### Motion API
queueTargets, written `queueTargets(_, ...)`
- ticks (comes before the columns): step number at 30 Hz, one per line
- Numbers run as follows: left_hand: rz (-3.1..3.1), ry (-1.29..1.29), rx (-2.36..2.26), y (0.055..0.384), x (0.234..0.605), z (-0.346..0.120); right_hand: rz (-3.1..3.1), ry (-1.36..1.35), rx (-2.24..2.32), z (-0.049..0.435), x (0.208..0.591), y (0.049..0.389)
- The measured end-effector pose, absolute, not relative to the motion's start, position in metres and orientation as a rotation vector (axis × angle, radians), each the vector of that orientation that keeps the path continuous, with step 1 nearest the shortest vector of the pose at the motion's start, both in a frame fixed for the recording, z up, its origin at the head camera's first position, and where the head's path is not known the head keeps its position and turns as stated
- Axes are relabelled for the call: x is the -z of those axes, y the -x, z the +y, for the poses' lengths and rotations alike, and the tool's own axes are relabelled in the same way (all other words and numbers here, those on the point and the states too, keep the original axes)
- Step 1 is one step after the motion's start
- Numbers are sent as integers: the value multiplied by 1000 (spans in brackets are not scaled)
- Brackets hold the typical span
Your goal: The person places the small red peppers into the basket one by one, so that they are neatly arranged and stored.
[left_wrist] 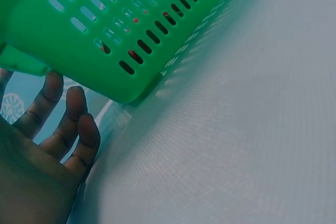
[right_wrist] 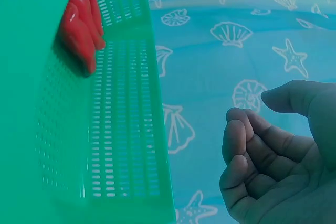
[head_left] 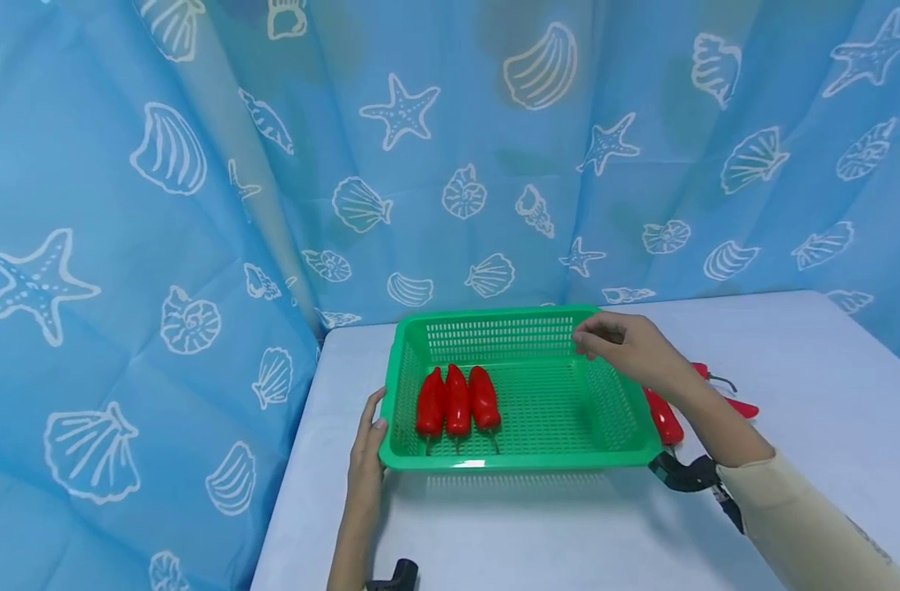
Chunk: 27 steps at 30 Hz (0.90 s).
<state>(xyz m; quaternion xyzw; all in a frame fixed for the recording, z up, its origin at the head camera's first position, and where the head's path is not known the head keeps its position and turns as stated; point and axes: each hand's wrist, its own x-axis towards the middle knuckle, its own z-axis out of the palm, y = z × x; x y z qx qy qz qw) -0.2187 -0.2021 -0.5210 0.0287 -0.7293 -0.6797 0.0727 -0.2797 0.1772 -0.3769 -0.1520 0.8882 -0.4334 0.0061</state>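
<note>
Green slotted plastic in the head view: basket (head_left: 539,461) on a white worktop (head_left: 531,542), blue curtain (head_left: 428,230) behind at 12 o'clock. Three red peppers (head_left: 457,404) lie inside, toward the basket's 9 o'clock. Loose peppers (head_left: 664,419) lie outside its right wall, 3 to 4 o'clock, partly hidden by the right forearm. Left hand (head_left: 366,439) at 9 o'clock, touching the rim. Right hand (head_left: 631,343) at 2 o'clock, by the far right corner, fingers loosely curled, nothing seen in them.

Risk (judgement): black wrist mount (head_left: 682,474) sits near the 4 o'clock corner; a low arm sweep could catch the rim and drag the basket. The pale sleeve (head_left: 805,517) could roll the loose peppers.

Left wrist view: fingers at 8 o'clock, spaced apart, slightly bent; thumb not shown. Cannot tell how firm the contact is; if light, a knock from 3 o'clock could slide the basket.

Right wrist view: hand at 4 o'clock, apart from the basket, gap between thumb and fingers. Inside peppers at 11 o'clock, crowded; bumping one might shift its neighbours.
</note>
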Motion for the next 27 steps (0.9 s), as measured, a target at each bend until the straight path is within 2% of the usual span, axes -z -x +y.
queueTargets(14,-2213,-90,2008,216,521,-202,2880,300,1310,217,399,264)
queueTargets(27,-2233,-90,2015,217,521,-200,2921,133,1230,244,415,264)
